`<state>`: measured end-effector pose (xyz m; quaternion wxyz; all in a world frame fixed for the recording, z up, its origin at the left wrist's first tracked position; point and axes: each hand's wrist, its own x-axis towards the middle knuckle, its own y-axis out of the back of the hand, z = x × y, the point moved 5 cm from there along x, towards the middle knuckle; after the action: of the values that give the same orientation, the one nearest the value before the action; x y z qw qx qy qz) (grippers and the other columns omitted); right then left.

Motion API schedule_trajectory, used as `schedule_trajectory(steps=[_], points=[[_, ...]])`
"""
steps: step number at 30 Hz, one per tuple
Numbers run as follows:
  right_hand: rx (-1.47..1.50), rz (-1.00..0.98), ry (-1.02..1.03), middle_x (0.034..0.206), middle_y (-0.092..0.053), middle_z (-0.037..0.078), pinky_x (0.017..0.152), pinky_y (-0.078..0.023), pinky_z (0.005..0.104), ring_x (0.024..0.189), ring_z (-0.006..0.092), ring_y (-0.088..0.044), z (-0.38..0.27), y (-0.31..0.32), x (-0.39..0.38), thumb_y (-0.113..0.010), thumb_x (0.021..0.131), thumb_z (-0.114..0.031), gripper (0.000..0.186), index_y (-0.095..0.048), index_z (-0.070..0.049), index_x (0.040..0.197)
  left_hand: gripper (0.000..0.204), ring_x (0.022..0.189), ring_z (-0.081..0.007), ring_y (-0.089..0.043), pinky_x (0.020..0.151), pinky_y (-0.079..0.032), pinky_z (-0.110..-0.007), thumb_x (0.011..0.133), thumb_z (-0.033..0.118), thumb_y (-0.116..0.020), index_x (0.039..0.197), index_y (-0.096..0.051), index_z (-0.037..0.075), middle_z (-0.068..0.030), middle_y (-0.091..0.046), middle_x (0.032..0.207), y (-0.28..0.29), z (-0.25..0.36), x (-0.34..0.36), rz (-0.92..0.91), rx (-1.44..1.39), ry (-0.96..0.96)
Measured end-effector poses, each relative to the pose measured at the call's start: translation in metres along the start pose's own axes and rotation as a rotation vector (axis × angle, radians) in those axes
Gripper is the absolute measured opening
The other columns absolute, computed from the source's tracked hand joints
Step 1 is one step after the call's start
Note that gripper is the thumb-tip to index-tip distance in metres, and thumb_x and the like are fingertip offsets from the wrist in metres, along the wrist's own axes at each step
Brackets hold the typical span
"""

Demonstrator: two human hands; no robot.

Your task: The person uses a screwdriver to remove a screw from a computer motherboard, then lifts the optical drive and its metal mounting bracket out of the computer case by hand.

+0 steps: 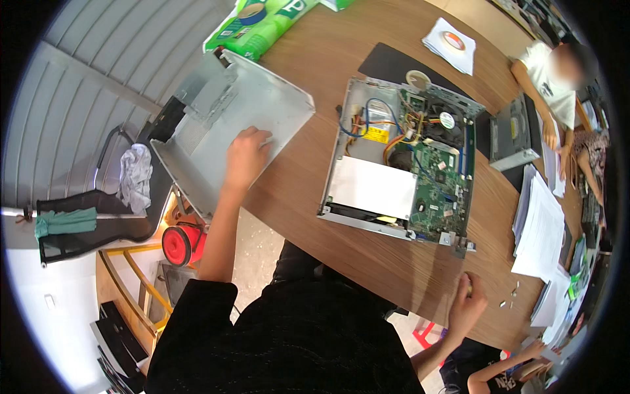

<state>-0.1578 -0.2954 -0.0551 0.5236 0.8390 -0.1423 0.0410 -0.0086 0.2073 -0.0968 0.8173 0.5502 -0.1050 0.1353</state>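
My left hand [247, 157] is over a grey metal computer cover [282, 95], its fingers closed. A small pale bit shows at the fingertips, too small to name. The cover lies tilted at the table's left edge, its inside facing up. My right hand [467, 303] is closed at the near right of the table, with whatever it may hold hidden. Between the hands, farther back, sits an opened desktop computer [374, 187] with a green circuit board [436, 190], cables and a fan [447, 121]. Neither hand touches it.
Several small bits [512, 299] lie right of my right hand. A grey optical drive [512, 134], paper stacks [541, 226] and an orange tape roll [453, 41] are on the right. Green packages [262, 36] stand far left. A person [551, 85] sits across the table.
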Motion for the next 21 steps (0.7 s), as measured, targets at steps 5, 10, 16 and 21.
schedule_trajectory(steps=[5, 10, 16, 21], points=[[0.03, -0.06, -0.246, 0.082, -0.067, 0.02, 0.065, -0.048, 0.0439, 0.075, 0.0396, -0.065, 0.017, -0.021, -0.012, -0.06, 0.091, -0.021, 0.02, -0.066, -0.002, 0.092, 0.008, 0.083, -0.0355, -0.061, 0.073, -0.049, -0.042, 0.078, 0.007, -0.065, 0.085, -0.068, 0.005, -0.014, -0.062, 0.086, -0.018, -0.001, 0.001, -0.041, 0.026, -0.012], [-0.116, -0.035, -0.291, 0.081, -0.066, 0.022, 0.065, -0.048, 0.0488, 0.077, 0.0439, -0.063, 0.027, -0.027, -0.006, -0.061, 0.091, -0.029, 0.026, -0.064, -0.003, 0.09, 0.008, 0.079, -0.0357, -0.061, 0.07, -0.049, -0.042, 0.078, 0.003, -0.065, 0.086, -0.067, 0.002, -0.0147, -0.062, 0.084, -0.017, -0.001, -0.001, -0.014, 0.021, -0.001], [-0.073, -0.014, -0.315, 0.074, -0.064, 0.023, 0.063, -0.046, 0.0505, 0.073, 0.045, -0.061, 0.037, -0.031, -0.006, -0.059, 0.092, -0.028, 0.027, -0.062, -0.002, 0.085, 0.006, 0.069, -0.0178, -0.06, 0.064, -0.047, -0.029, 0.086, 0.002, -0.064, 0.091, -0.066, -0.001, -0.0089, -0.066, 0.084, -0.007, 0.039, -0.007, 0.084, -0.297, 0.105], [-0.01, 0.082, -0.299, 0.074, -0.066, 0.019, 0.063, -0.047, 0.0478, 0.072, 0.0428, -0.063, 0.04, -0.029, -0.008, -0.058, 0.092, -0.027, 0.025, -0.064, -0.003, 0.087, 0.008, 0.072, -0.0154, -0.059, 0.066, -0.047, -0.027, 0.086, 0.003, -0.064, 0.093, -0.066, -0.001, -0.0073, -0.065, 0.082, 0.001, 0.095, -0.01, 0.014, -0.439, 0.154]])
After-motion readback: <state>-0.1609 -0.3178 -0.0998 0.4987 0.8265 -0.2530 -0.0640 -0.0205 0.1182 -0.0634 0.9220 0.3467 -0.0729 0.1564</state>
